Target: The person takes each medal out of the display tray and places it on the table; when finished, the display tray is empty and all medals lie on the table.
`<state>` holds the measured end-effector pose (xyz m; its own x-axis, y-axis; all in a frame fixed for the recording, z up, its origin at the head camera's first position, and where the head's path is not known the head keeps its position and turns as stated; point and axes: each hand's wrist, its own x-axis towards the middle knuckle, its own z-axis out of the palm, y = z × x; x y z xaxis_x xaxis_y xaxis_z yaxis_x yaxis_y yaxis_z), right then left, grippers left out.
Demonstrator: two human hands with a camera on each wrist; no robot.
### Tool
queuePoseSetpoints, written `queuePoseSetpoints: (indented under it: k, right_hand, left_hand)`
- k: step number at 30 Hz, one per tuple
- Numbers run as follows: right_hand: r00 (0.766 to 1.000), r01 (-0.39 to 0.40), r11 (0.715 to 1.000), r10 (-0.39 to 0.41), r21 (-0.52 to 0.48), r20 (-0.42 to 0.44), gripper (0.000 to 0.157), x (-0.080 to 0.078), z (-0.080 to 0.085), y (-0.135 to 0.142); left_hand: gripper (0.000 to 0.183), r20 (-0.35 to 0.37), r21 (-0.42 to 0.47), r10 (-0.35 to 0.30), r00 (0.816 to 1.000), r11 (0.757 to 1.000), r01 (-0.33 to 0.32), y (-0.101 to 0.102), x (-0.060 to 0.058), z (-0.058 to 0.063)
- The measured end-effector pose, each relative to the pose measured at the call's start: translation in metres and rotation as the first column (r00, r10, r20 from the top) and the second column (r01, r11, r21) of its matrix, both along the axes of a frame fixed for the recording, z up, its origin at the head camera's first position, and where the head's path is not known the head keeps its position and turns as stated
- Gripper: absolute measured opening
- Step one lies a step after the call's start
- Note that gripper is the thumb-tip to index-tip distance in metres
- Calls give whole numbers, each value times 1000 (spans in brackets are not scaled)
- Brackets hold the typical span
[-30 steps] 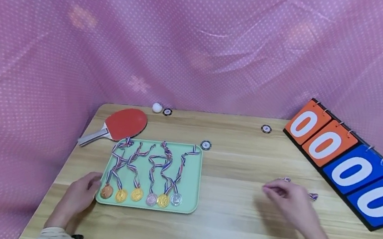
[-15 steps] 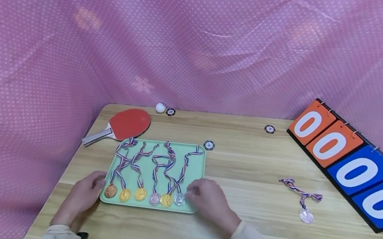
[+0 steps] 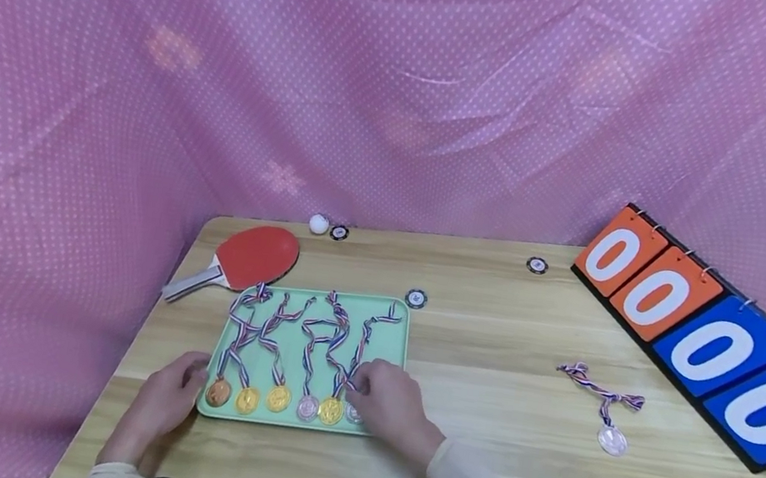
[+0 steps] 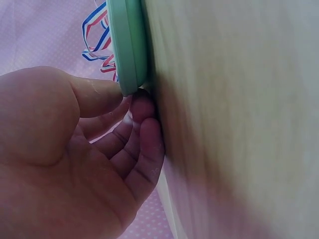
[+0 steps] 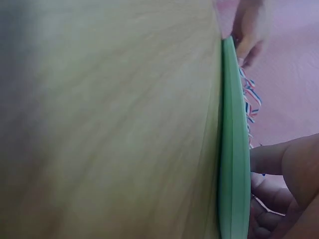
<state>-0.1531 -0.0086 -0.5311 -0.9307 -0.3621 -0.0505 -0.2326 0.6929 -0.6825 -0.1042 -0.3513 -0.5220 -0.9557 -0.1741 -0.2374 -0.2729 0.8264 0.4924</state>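
A pale green tray (image 3: 279, 427) holds several medals on striped ribbons, discs in a row near its front. My left hand (image 3: 167, 396) pinches the tray's front left corner; the thumb (image 4: 102, 97) lies on the rim and a fingertip comes from below. Over the tray's right side, my right hand (image 3: 392, 410) has curled fingertips at the ribbon of the rightmost silver medal (image 3: 354, 414), whose disc it partly covers. I cannot tell whether it grips that ribbon. Beside it lie a gold medal (image 3: 331, 410) and another silver medal (image 3: 307, 407); a bronze medal (image 3: 219, 392) is leftmost.
A silver medal with a knotted ribbon (image 3: 612, 440) lies on the table's right, before a flip scoreboard (image 3: 700, 343) showing zeros. A red table tennis bat (image 3: 258, 259) lies behind the tray. Farther back are a white ball (image 3: 319, 224) and chips, one chip (image 3: 416, 299) near the tray.
My right hand has left the silver medal on the table's right, now fully visible, and moved left over the tray to the rightmost medal. My left hand stays at the tray's corner.
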Motion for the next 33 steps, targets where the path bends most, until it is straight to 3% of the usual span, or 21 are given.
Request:
queuePoseSetpoints:
  k: [8,15,23,33]
  right_hand:
    - [997,17,985,-4,-172,74,8,-1,5,14]
    - [988,10,951,38,-310,149,3,-3,6,22]
    - [975,32,945,43,-327,220,5,-6,8,32]
    - [952,75,925,45,-373,303,4,-12,30,46]
  left_hand:
    - [38,-32,-12,-6,999,1000,5,-1,-1,-2]
    - [37,-43,-17,-2,999,1000,1,-2,-2,-6]
    - [39,-3,-12,25,1000,1000,-25,0,0,-5]
    - [40,-10,-14,21,1000,1000,-21,2,-2,-3]
